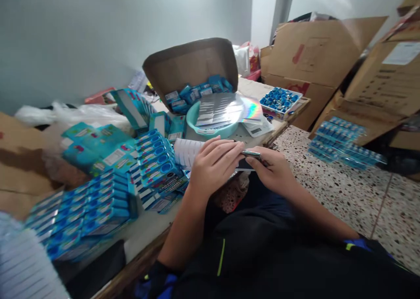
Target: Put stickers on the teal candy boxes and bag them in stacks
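Observation:
My left hand [218, 164] is closed over a white sheet with lines across it [187, 154], its fingers together on top and its thumb hidden. The sheet curls up to the left of the hand, and a white edge shows beneath it on the right. My right hand [274, 168] pinches a slim, shiny metal tool with a dark end [252, 154]; its kind is unclear. The tool's tip meets the left fingertips. Just beyond both hands stands a turquoise basin [215, 132] with silvery, rainbow-shining sheets [221, 109] across it.
Blue small boxes [98, 207] stand in rows at left, with more stacked boxes [157, 159] beside my left hand. Behind the basin is an open carton [193, 63] holding blue packs. A tray of blue pieces [280, 100] sits at the far right. Wrapped blue packs [341, 141] lie on the right.

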Demonstrator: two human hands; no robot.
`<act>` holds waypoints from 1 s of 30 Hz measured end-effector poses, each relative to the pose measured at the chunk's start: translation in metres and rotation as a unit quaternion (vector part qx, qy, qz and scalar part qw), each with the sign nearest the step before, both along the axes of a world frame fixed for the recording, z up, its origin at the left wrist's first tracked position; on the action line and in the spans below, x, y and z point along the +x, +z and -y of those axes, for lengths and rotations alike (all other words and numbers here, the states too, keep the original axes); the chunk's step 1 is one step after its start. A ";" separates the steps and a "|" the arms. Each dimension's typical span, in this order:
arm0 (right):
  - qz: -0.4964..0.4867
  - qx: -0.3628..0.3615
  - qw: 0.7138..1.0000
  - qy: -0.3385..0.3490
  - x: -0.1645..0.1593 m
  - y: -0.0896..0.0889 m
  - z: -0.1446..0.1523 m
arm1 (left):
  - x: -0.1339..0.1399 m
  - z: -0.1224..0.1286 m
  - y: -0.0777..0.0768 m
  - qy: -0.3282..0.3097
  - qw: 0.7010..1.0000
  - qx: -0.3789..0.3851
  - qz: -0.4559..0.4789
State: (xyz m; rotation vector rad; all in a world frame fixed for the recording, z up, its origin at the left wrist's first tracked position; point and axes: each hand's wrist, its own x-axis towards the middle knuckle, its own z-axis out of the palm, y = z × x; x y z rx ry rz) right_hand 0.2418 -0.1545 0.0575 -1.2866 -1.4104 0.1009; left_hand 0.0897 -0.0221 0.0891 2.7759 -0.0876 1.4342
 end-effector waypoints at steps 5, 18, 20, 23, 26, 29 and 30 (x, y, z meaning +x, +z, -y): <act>0.001 -0.004 0.999 0.045 0.010 -0.003 -0.020 | -0.002 -0.007 -0.003 0.025 0.997 -0.063 -0.030; -0.050 0.071 0.995 -0.042 0.018 -0.022 -0.024 | 0.025 -0.010 0.009 0.063 0.985 -0.127 -0.104; -0.066 0.088 0.993 -0.042 0.021 -0.019 -0.021 | 0.031 -0.009 0.009 0.057 0.985 -0.134 -0.096; -0.072 0.101 0.990 -0.059 0.025 -0.014 -0.017 | 0.041 -0.008 0.008 0.034 0.986 -0.137 -0.093; -0.063 0.113 0.987 -0.100 0.028 -0.013 -0.013 | 0.050 -0.006 0.006 0.007 0.987 -0.139 -0.082; -0.062 0.121 0.981 -0.137 0.031 -0.014 -0.012 | 0.057 -0.005 0.003 0.004 0.984 -0.165 -0.067; -0.065 0.124 0.980 -0.143 0.032 -0.015 -0.013 | 0.058 -0.006 0.002 0.004 0.983 -0.172 -0.064</act>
